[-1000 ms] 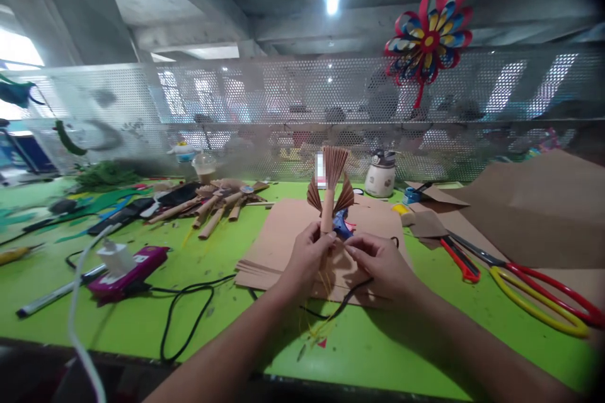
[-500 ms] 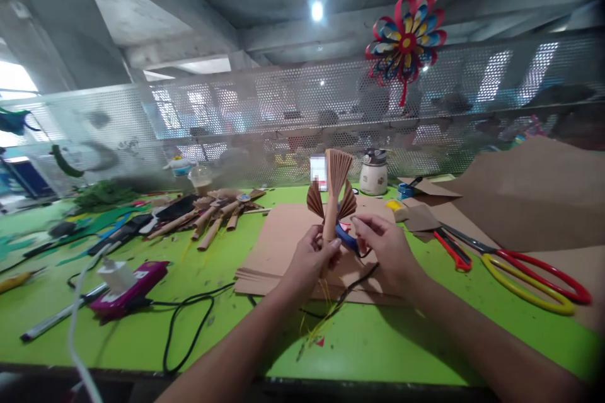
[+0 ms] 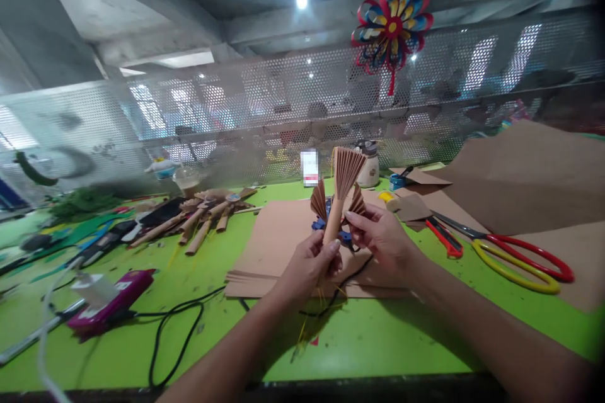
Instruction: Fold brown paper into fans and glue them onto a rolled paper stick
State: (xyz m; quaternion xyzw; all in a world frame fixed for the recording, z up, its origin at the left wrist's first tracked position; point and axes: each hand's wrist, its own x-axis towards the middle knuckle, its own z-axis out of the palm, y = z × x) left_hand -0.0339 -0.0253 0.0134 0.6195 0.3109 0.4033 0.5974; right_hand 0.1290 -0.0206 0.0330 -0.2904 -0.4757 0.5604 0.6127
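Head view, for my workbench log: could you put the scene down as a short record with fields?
left hand: holding the tube of a folded paper figure
right hand: fingers at the figure's right wing, grip unclear
under the hands: brown paper sheets on a green table
right side: scissors, red cutter
left side: more paper tube pieces, purple power strip
behind: flask, partly hidden; mesh screen

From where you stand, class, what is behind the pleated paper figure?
Behind the pleated paper figure: part of a pale bottle, something blue and stacked brown sheets. The bottle's left side and the blue thing's full shape are covered.
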